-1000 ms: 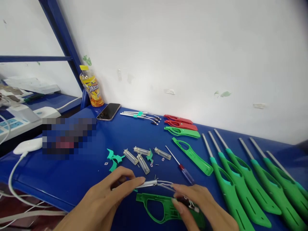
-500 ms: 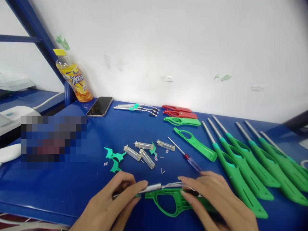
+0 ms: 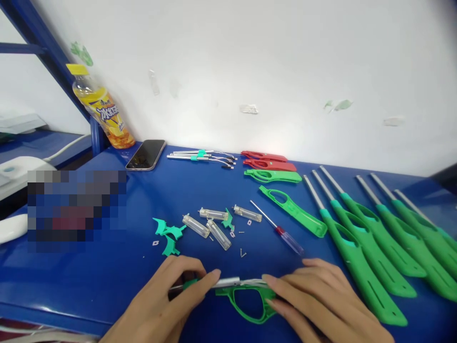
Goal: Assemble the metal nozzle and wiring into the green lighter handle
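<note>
My left hand [image 3: 178, 290] pinches a thin metal lighter tube [image 3: 228, 282] with white wires trailing from its right end. The tube lies along the top edge of a green lighter casing half [image 3: 246, 314], whose finger loop shows between my hands. My right hand [image 3: 317, 300] is closed over the casing's handle end, with fingertips on the white wires [image 3: 253, 282]. The rest of the handle is hidden under that hand. Just beyond my hands lie small screws [image 3: 243, 253] and a screwdriver [image 3: 290, 239] with a red and clear handle.
Clear fuel cartridges [image 3: 218, 234] and teal trigger pieces [image 3: 171, 244] lie mid-table. Assembled green lighters [image 3: 360, 257] are lined up at right. Red casing halves [image 3: 269, 165], a green half [image 3: 293, 212], tube assemblies [image 3: 193, 156], a phone [image 3: 146, 155] and a bottle [image 3: 103, 112] stand farther back.
The tube has come down closer to the casing's top edge. My right fingertips have shifted slightly left along the wires, covering more of the handle. The view has tilted slightly.
</note>
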Action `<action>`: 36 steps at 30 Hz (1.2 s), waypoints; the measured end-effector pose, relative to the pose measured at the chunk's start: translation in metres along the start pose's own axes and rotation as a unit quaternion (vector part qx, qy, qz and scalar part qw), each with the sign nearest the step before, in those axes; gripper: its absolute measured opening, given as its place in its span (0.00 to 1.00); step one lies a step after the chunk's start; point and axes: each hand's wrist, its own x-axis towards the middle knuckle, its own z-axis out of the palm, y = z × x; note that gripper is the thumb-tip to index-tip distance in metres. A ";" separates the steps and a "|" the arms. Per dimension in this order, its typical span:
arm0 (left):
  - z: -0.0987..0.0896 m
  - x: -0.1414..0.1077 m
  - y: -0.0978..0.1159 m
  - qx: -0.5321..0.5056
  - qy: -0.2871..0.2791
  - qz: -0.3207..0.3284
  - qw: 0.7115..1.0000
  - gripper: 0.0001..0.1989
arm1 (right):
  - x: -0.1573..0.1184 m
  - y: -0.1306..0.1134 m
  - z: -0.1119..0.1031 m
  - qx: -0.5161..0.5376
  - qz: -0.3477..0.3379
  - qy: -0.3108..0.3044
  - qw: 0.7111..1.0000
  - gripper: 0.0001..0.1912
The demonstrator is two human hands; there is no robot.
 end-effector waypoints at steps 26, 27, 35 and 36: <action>0.009 0.013 0.018 -0.016 0.040 -0.003 0.999 0.16 | -0.005 0.006 0.007 -0.007 -0.045 -0.083 0.995 0.15; 0.009 0.013 0.018 -0.019 0.035 -0.009 0.999 0.16 | -0.005 0.006 0.007 -0.007 -0.044 -0.081 0.996 0.15; 0.007 0.016 0.020 -0.029 0.008 -0.035 0.999 0.14 | -0.006 0.006 0.007 -0.003 -0.038 -0.074 0.997 0.15; 0.007 0.016 0.020 -0.029 0.008 -0.036 0.999 0.14 | -0.007 0.006 0.008 -0.002 -0.035 -0.073 0.997 0.15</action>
